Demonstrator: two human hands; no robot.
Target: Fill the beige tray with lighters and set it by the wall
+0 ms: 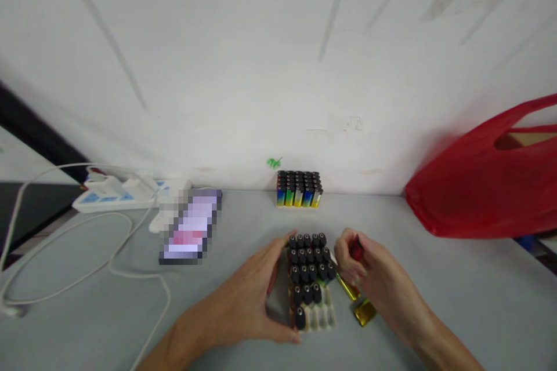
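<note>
In the head view, a pale tray (pixel 322 320) holds several upright black-topped lighters (pixel 310 255), with bare slots at its near right. My left hand (pixel 255 295) spans the tray's left side, thumb and fingers spread at its near and far corners. Right of the tray, my right hand (pixel 354 258) is closed around a small object with a red part (pixel 357 249), mostly hidden by the fingers. Beside and below that hand, a yellow lighter (pixel 348 287) and a gold-yellow piece (pixel 364 312) lie on the table.
A second block of colourful lighters (pixel 299 190) stands against the wall. At left are a pixelated phone (pixel 191 226), a white power strip (pixel 117 197) and loose white cables (pixel 126 243). A red bag (pixel 487 185) rests at the right.
</note>
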